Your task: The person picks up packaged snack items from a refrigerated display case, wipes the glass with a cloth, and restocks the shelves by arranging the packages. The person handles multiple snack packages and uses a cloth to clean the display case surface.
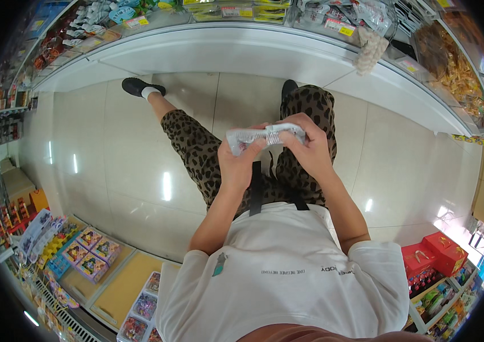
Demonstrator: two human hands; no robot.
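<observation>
Both hands grip one small silvery-white plastic packet [248, 136] that bears small print, held in front of me above my lap. My left hand [237, 160] pinches its left end, thumb on top. At the other end, the thumb of my right hand [308, 145] presses on the packet while the fingers curl behind it. The packet is bent or creased near its middle. What it contains cannot be told. Below it are my leopard-print trousers [193, 145], with a black strap [256, 188] hanging from the waist.
A white display counter [233, 49] curves across the front, its clear bins filled with packaged snacks [460, 77]. A beige cloth [369, 50] hangs over its edge. Behind left stands a shelf with boxed goods [92, 254]; red boxes [432, 256] stand behind right. Glossy tiles [139, 171] cover the floor.
</observation>
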